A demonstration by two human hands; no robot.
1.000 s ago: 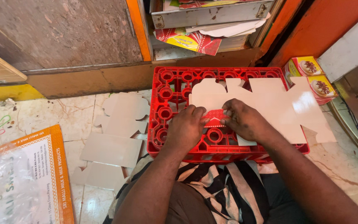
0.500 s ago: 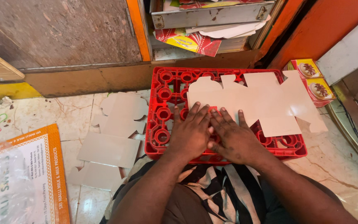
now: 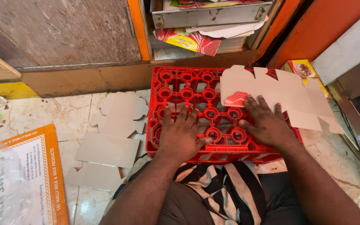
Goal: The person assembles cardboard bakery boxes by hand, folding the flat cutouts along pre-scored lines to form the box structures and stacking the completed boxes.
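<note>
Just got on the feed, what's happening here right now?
A seated person rests both hands on an upturned red plastic crate. The left hand lies flat on its ringed surface; the right hand presses a flat die-cut cardboard blank lying across the crate. More cardboard blanks lie on the floor at the left.

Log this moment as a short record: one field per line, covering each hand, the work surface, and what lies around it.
Left hand: flat, palm down on the red crate, empty
Right hand: flat, fingers on the edge of the cardboard blank
Red crate: upturned on the floor, round holes on top
Cardboard blank: die-cut, grey, flat on the crate's right side
Loose blanks: flat on the floor, left of the crate
Printed pack: orange-edged, plastic-wrapped, far left
</note>
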